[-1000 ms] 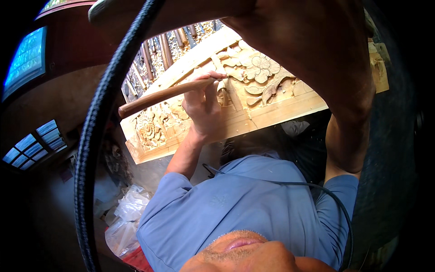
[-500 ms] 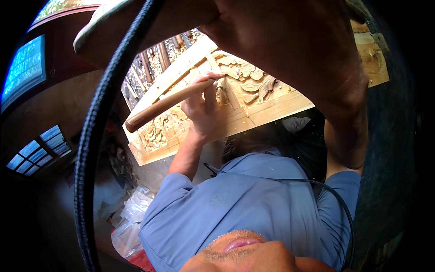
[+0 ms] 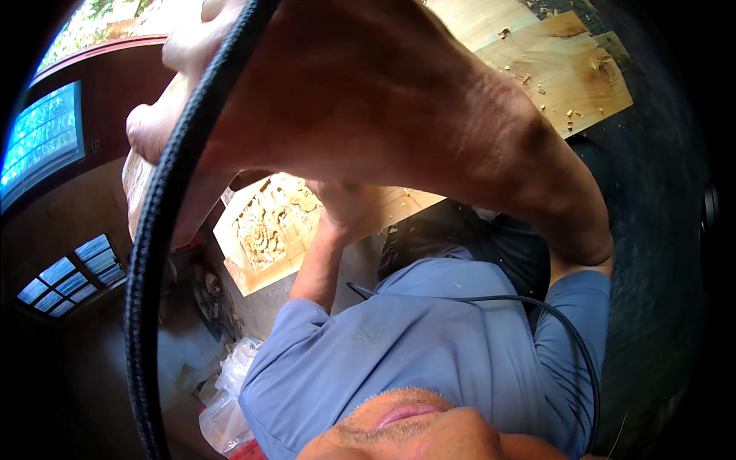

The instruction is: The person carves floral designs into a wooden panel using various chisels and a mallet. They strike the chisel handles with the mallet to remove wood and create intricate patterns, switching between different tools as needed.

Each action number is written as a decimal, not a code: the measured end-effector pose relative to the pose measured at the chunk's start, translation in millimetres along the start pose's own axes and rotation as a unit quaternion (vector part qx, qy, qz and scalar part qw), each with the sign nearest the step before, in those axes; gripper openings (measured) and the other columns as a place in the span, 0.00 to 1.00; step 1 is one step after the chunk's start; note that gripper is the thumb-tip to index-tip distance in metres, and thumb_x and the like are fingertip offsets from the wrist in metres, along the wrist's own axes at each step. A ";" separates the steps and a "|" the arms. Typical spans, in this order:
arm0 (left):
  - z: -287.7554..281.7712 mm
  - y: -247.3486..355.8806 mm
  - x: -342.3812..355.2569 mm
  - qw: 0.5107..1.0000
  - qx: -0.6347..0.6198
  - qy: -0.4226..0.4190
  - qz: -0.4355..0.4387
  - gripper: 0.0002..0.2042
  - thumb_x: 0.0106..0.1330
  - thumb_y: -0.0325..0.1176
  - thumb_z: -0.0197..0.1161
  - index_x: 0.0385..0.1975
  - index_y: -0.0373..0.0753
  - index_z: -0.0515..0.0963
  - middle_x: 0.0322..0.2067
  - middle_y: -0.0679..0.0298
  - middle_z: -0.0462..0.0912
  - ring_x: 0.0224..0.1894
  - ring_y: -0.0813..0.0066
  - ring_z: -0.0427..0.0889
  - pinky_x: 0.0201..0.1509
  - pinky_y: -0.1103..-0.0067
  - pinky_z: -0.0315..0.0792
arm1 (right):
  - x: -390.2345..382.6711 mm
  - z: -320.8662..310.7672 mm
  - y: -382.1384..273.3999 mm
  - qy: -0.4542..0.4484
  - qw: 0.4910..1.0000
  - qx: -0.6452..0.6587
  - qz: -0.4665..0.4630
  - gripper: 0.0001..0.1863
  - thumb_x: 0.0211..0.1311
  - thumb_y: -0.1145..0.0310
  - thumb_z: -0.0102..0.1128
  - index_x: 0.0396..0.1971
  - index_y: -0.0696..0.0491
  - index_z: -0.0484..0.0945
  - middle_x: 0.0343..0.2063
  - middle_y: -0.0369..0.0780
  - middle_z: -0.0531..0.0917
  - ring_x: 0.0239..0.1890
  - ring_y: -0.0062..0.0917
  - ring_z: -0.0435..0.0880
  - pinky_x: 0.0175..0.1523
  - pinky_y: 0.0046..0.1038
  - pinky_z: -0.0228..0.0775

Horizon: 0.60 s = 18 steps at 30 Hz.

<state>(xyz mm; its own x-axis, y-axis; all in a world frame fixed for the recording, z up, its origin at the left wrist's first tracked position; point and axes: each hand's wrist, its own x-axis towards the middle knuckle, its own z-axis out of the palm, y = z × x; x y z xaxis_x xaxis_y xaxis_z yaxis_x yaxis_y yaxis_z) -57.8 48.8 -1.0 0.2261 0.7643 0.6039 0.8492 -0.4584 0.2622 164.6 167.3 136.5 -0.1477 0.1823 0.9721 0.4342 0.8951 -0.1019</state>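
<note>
A pale wooden panel (image 3: 268,264) with carved relief lies in front of me, its lower left part showing. My left hand (image 3: 341,201) is over the panel, its fingers mostly hidden behind my right arm. A short piece of a brown wooden handle (image 3: 249,179), the carving chisel in my left hand, shows beside it; its tip is hidden. My right hand (image 3: 199,115) is large and close at the upper left, above the chisel, with its fingers curled. What it holds, if anything, is hidden.
Flat boards (image 3: 560,73) with scattered wood chips lie at the upper right. A dark braided cable (image 3: 165,199) crosses close on the left. Thin black cord (image 3: 529,300) runs over my blue shirt. Clear plastic bags (image 3: 230,406) lie at the lower left.
My right hand and forearm have swung down and now cover most of the chisel, my left hand and the panel's middle. The boards at upper right have come into fuller view.
</note>
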 end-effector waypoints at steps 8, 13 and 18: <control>4.0 -9.2 -3.0 0.999 -0.043 0.029 -0.015 0.11 0.64 0.22 0.68 0.45 0.38 0.83 0.30 0.58 0.86 0.31 0.60 0.85 0.38 0.67 0.77 | 7.9 12.6 -9.5 -0.005 1.000 0.007 -0.010 0.23 0.55 0.75 0.73 0.54 0.48 0.89 0.35 0.45 0.92 0.36 0.36 0.93 0.47 0.35 0.87; 0.3 -16.3 -3.5 0.999 -0.021 0.032 -0.004 0.10 0.64 0.22 0.67 0.44 0.39 0.85 0.29 0.58 0.86 0.30 0.59 0.86 0.38 0.66 0.78 | 4.2 10.1 -11.3 -0.006 1.000 0.016 -0.016 0.24 0.55 0.75 0.73 0.54 0.48 0.89 0.35 0.45 0.92 0.36 0.36 0.93 0.47 0.35 0.87; 5.4 -7.0 -4.9 0.989 -0.091 0.022 -0.117 0.13 0.66 0.22 0.67 0.50 0.37 0.82 0.30 0.57 0.86 0.29 0.60 0.86 0.37 0.67 0.77 | 5.5 9.4 -10.0 -0.010 1.000 0.008 -0.024 0.24 0.55 0.76 0.73 0.54 0.48 0.89 0.35 0.45 0.92 0.36 0.35 0.94 0.48 0.35 0.87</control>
<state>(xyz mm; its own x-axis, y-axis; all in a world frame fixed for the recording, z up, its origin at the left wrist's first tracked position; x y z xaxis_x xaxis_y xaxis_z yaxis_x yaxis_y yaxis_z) -62.2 50.7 -9.8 0.0098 0.8405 0.5418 0.7753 -0.3485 0.5267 151.1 163.2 140.9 -0.1860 0.1480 0.9713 0.4123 0.9091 -0.0596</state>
